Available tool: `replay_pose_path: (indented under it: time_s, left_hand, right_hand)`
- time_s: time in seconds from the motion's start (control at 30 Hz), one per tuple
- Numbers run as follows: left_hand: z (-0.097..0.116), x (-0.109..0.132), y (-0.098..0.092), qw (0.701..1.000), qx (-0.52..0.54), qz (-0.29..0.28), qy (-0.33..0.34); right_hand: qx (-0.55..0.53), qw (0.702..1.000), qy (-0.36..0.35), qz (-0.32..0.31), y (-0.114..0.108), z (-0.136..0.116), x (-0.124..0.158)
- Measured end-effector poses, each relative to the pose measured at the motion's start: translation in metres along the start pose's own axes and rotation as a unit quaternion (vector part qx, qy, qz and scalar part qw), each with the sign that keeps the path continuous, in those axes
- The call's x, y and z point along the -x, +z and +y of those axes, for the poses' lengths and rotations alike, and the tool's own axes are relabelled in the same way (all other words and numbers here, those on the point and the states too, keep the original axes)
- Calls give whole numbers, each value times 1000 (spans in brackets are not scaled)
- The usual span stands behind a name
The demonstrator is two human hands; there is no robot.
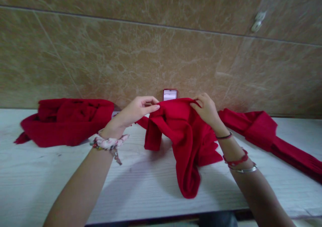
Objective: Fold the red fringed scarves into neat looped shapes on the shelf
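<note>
A piece of red cloth [183,126], possibly a garment, is held up above the table by its top edge. My left hand [141,107] pinches the upper left corner between thumb and fingers. At the upper right of the same edge, my right hand [205,108] has its thumb and fingers closed on the fabric. The cloth droops between and below my hands in loose folds, one long fold hanging toward the front. Its exact kind is hard to make out.
A bunched red cloth pile [72,123] lies on the white table [141,190] at left. A long folded red cloth [261,129] lies at right. A phone [170,94] with a lit screen leans by the brown tiled wall [141,59], which carries a small white fitting [258,21].
</note>
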State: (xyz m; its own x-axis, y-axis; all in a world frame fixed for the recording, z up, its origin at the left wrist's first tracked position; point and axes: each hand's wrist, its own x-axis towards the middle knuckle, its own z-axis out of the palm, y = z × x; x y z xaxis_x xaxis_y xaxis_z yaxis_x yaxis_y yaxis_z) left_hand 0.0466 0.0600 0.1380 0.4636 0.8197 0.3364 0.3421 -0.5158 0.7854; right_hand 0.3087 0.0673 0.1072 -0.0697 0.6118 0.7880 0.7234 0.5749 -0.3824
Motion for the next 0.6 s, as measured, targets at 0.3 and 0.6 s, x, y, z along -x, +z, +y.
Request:
replay_pose_path:
  time_s: [0.3, 0.6]
  left_hand:
    - [-7, -5, 10, 1000, -7, 14, -22]
    - [-15, -9, 10, 996, 31, 63, -54]
  right_hand:
    - [-20, 978, -157, -137, -1, -59, 16]
    - [102, 952, -232, -172, 31, -74, 36]
